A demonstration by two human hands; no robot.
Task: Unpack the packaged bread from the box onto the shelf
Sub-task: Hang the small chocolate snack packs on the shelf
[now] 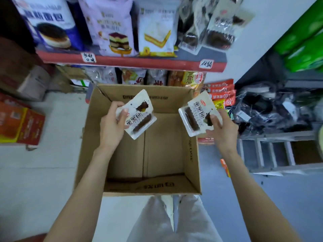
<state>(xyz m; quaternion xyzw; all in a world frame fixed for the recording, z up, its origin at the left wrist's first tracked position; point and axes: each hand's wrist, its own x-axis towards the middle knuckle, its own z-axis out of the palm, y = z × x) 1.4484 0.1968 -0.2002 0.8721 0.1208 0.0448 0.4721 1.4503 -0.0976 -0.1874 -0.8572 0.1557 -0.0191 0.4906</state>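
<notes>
An open cardboard box (189, 154) stands on the floor before me, its inside bare. My left hand (111, 126) grips a white pack of dark bread (139, 116) above the box's left half. My right hand (222, 130) grips a second, like pack (197, 114) above the box's right wall. The red-edged shelf (139, 62) lies beyond the box, with several matching dark bread packs (216, 27) standing at its right end.
Large cake and bread bags (113, 25) fill the rest of the shelf; more packs sit on the level below (157, 77). Red cartons (21, 123) stand at left. At right lie red snack packs (220, 91), dark bags (272, 109) and a grey ladder-like frame (272, 154).
</notes>
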